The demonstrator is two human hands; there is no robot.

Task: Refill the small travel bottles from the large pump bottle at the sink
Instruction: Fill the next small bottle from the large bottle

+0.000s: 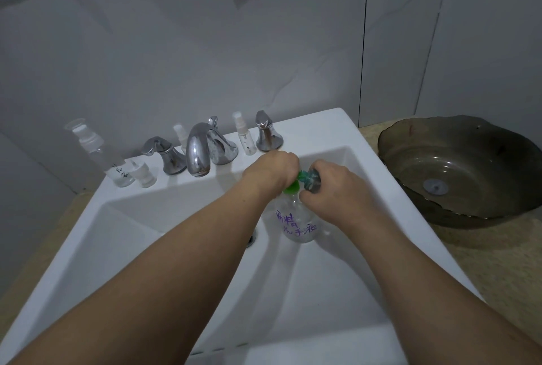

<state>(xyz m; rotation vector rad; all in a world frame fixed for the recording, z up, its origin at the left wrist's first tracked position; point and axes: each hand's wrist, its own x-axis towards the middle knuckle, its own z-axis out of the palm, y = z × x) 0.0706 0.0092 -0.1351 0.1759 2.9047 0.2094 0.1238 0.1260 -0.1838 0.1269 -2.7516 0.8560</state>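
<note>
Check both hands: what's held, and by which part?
Left hand grips the green pump head of the large pump bottle. Right hand grips a small clear bottle by its body, at the pump.

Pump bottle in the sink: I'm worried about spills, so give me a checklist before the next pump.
1. Pump bottle upright in the sink: ok.
2. Left hand on the green pump head: ok.
3. Right hand grips a small clear bottle at the nozzle: ok.
4. Small bottle's mouth lined up under the nozzle: cannot tell, fingers hide it.
5. Fill level of the small bottle: cannot tell.
6. Other travel bottles standing clear on the ledge: ok.
</note>
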